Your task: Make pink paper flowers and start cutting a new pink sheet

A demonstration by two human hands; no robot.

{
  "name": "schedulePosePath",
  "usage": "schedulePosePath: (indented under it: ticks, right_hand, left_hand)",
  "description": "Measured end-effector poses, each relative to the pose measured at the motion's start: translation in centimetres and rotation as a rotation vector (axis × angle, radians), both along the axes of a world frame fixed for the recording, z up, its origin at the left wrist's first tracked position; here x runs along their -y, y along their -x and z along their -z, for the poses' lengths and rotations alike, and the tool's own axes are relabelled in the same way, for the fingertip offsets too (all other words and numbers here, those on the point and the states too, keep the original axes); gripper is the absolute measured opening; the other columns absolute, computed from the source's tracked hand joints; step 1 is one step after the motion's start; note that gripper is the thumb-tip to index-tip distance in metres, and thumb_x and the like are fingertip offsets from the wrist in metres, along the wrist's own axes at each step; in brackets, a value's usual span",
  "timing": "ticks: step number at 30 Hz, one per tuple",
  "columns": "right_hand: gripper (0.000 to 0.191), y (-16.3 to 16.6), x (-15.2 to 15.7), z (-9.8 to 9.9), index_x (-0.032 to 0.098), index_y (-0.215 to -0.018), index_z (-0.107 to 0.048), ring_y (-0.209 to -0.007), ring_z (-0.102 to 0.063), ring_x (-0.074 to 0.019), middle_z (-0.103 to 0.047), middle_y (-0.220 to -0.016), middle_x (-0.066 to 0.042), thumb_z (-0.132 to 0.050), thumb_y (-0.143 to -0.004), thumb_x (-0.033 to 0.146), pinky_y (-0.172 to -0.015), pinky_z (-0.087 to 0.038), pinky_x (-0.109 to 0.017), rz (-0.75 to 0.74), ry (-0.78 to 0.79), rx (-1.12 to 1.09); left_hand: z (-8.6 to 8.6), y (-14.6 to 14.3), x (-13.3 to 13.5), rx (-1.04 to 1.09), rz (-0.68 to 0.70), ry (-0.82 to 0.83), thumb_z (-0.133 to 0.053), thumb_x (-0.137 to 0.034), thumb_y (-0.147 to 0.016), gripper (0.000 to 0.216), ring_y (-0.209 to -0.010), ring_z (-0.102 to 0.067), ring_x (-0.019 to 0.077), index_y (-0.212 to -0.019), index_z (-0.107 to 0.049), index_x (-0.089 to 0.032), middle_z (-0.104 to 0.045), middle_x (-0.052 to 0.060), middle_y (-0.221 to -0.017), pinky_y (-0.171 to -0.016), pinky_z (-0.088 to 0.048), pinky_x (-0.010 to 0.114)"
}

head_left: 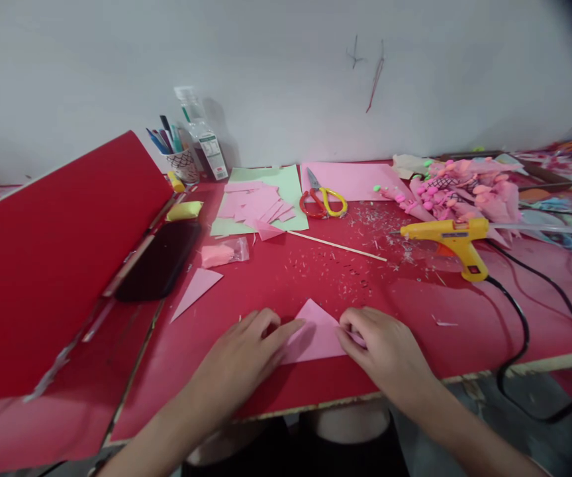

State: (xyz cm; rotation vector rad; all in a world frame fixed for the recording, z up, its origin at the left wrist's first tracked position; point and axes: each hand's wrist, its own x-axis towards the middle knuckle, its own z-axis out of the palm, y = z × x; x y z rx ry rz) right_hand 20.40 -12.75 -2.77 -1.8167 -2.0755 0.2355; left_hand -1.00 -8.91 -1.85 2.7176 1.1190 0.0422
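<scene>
A pink paper triangle (316, 331) lies on the red table (415, 311) near its front edge. My left hand (243, 354) rests on the triangle's left side, fingers stretched out and pressing flat. My right hand (382, 351) is curled at the triangle's right corner, fingertips pinching the paper's edge. Another pink triangle (196, 290) lies loose to the left.
A yellow glue gun (452, 240) with a black cord sits at right. Scissors (322, 199), pink squares (259, 204) on green paper, a thin wooden stick (338, 246), a black case (159, 262), a red board (52, 258) and a pen cup (183, 164) lie farther back. Pink paper flowers (457, 189) are heaped at back right.
</scene>
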Motion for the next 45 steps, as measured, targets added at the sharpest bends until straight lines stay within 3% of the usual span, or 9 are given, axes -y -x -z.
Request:
schedulePosePath:
  ticks: [4,8,10,16,25,29,33,38,45]
  right_hand:
    - [0.010,-0.1,0.0,0.2,0.019,-0.076,-0.056,-0.056,-0.051,-0.0129,-0.056,-0.061,0.000,-0.047,-0.079,0.023,-0.050,-0.034,-0.023,-0.014,-0.003,-0.006]
    - [0.032,-0.2,0.0,0.4,0.022,-0.114,-0.050,-0.073,-0.057,-0.0168,-0.063,-0.081,-0.004,-0.044,-0.083,0.021,-0.064,-0.042,-0.028,-0.113,-0.026,0.018]
    - [0.035,-0.2,0.0,0.4,0.023,-0.118,-0.048,-0.076,-0.057,-0.0177,-0.063,-0.084,-0.004,-0.043,-0.083,0.020,-0.067,-0.043,-0.029,-0.146,-0.022,0.049]
    - [0.024,-0.1,0.0,0.3,0.024,-0.104,-0.058,-0.076,-0.056,-0.0170,-0.062,-0.080,-0.003,-0.046,-0.083,0.021,-0.067,-0.041,-0.028,-0.153,-0.014,0.087]
    - [0.015,0.2,0.0,-0.3,0.021,-0.086,-0.062,-0.075,-0.050,-0.0183,-0.058,-0.081,-0.005,-0.049,-0.080,0.015,-0.063,-0.038,-0.029,-0.179,-0.110,0.272]
    - [0.023,0.7,0.1,-0.4,0.025,-0.101,-0.058,-0.086,-0.048,-0.0213,-0.057,-0.099,-0.008,-0.048,-0.082,0.018,-0.073,-0.038,-0.035,-0.436,-0.269,0.325]
    - [0.039,1.2,0.1,-0.4,0.033,-0.121,-0.043,-0.088,-0.049,-0.0211,-0.056,-0.102,-0.006,-0.048,-0.083,0.024,-0.072,-0.039,-0.034,-0.652,-0.193,0.328]
    - [0.043,1.4,0.4,-0.6,0.035,-0.125,-0.038,-0.091,-0.050,-0.0216,-0.055,-0.105,-0.006,-0.045,-0.084,0.025,-0.073,-0.041,-0.035,-0.652,-0.179,0.361]
    - [0.033,-0.4,1.7,-0.9,0.028,-0.115,-0.050,-0.104,-0.049,-0.0220,-0.056,-0.111,-0.007,-0.044,-0.083,0.022,-0.085,-0.041,-0.039,-0.567,-0.170,0.337]
  left_hand:
    - [-0.6,1.2,-1.6,-0.008,0.197,-0.019,-0.041,-0.027,-0.086,0.043,-0.111,-0.041,0.0203,-0.127,-0.032,-0.039,-0.040,0.002,-0.129,-0.088,-0.039,0.035]
    - [-1.2,0.7,-2.8,-0.036,0.387,-0.004,-0.039,-0.024,-0.087,0.048,-0.124,-0.028,0.0198,-0.131,-0.026,-0.035,-0.027,0.000,-0.140,-0.098,-0.029,0.036]
    - [-1.3,0.0,-3.0,-0.045,0.441,0.018,-0.035,-0.021,-0.088,0.048,-0.128,-0.022,0.0167,-0.133,-0.022,-0.033,-0.027,-0.001,-0.141,-0.102,-0.023,0.035]
    - [-0.8,-0.8,-3.2,-0.020,0.466,0.067,-0.030,-0.025,-0.090,0.047,-0.130,-0.017,0.0117,-0.134,-0.016,-0.031,-0.029,-0.003,-0.139,-0.106,-0.012,0.033]
    - [-2.0,0.7,-5.4,-0.001,0.487,0.162,-0.047,-0.047,-0.079,0.060,-0.129,-0.022,0.0165,-0.133,-0.022,-0.034,-0.034,-0.002,-0.137,-0.105,-0.012,0.036]
    - [-2.1,0.5,-5.9,-0.018,0.508,0.202,-0.053,-0.048,-0.074,0.066,-0.129,-0.021,0.0181,-0.132,-0.024,-0.034,-0.034,-0.001,-0.137,-0.105,-0.013,0.037]
    - [-2.2,0.4,-6.1,-0.052,0.487,0.234,-0.055,-0.052,-0.071,0.074,-0.129,-0.019,0.0198,-0.133,-0.022,-0.031,-0.033,0.001,-0.137,-0.105,-0.011,0.040]
    - [-2.3,0.3,-6.2,-0.053,0.493,0.238,-0.052,-0.054,-0.071,0.073,-0.129,-0.020,0.0205,-0.133,-0.022,-0.030,-0.033,0.001,-0.137,-0.104,-0.011,0.040]
    - [-2.0,0.5,-6.6,-0.069,0.512,0.274,-0.053,-0.051,-0.072,0.072,-0.130,-0.017,0.0232,-0.134,-0.021,-0.033,-0.029,-0.001,-0.139,-0.105,-0.008,0.042]
